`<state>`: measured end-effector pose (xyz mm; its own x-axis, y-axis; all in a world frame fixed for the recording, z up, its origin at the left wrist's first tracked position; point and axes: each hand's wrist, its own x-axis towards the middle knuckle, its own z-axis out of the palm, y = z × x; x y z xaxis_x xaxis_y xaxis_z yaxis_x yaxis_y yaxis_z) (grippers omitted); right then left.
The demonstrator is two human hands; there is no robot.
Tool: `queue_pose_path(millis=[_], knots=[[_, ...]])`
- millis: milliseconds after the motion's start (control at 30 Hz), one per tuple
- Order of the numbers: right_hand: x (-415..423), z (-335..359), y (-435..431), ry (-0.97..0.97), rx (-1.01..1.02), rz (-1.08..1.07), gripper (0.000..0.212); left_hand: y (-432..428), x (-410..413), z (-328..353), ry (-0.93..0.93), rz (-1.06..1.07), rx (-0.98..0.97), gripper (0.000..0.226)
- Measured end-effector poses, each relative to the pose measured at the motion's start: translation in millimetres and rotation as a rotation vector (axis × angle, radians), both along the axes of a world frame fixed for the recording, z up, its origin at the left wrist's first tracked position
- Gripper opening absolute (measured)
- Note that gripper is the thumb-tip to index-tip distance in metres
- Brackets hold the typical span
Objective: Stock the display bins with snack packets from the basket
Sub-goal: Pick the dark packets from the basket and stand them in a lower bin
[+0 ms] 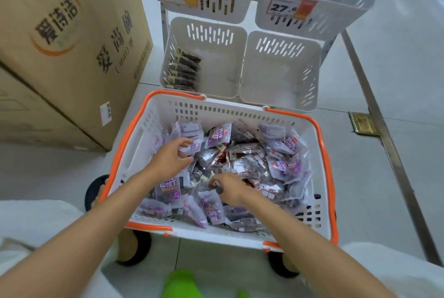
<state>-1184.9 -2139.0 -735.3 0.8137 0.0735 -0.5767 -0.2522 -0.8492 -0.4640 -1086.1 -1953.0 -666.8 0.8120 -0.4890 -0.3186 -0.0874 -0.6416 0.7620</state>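
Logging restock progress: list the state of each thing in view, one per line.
basket: full of snack packets
lower left bin: partly filled
lower right bin: empty
upper left bin: stocked
upper right bin: stocked
left hand: open, over the pile
right hand: pinches a dark packet

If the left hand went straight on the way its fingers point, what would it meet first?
Probably the pale purple packet just beyond the left hand, then the basket wall; depth is unclear.

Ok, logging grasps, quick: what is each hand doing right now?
Left hand: open, above the packets, holding nothing.
Right hand: pinches a dark packet in the basket.
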Motion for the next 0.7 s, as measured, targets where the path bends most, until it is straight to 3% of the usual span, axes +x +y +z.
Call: queue_pose_path(millis=[267, 433, 533, 633, 700], knots=[[-11.7, 30.3, -36.5, -0.038, 0.414, -0.375, 0.031, -2.9, -3.3, -6.1, 0.086, -0.005, -0.093, 0.041], [2.1, 91.6, -51.6, -0.192, 0.610, -0.426, 0.029, -21.2, -7.1, 5.3, 0.321, -0.040, -0.209, 0.095], [11.8, 111.2, -46.6, -0.274, 0.774, -0.474, 0.036, -25.0, -3.4, 6.1, 0.440, 0.042, -0.349, 0.080], [19.5, 99.9, -40.4, -0.283, 0.568, -0.413, 0.058, -9.8, 10.0, 7.1, 0.355, 0.316, -0.365, 0.067], [20.8, 76.8, -34.5, -0.157, 0.377, -0.314, 0.066, 6.1, 18.4, 5.5, 0.308, 0.373, -0.308, 0.070]])
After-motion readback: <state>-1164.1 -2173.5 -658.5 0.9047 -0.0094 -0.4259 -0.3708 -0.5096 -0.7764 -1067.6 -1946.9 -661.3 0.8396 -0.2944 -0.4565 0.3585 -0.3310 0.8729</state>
